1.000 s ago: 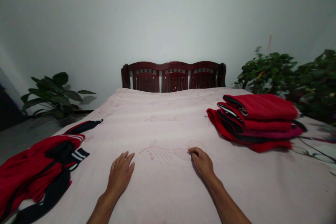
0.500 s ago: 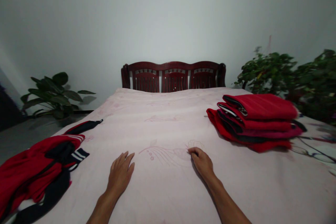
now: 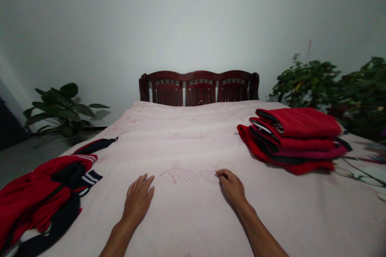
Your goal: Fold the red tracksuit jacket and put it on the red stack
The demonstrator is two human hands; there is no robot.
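Observation:
My left hand (image 3: 138, 198) lies flat and open on the pale pink bedsheet (image 3: 187, 148), fingers stretched forward. My right hand (image 3: 231, 186) rests on the sheet a little to the right, fingers curled under with nothing visible in them. A loose heap of red and dark blue clothes (image 3: 39, 196) lies at the bed's left edge, left of my left hand. A neat stack of folded red garments (image 3: 294, 138) sits at the right, beyond my right hand.
A dark wooden headboard (image 3: 199, 87) stands against the white wall. A leafy potted plant (image 3: 62, 108) is on the floor at left. Bushy green plants (image 3: 328, 88) crowd the right side behind the folded stack.

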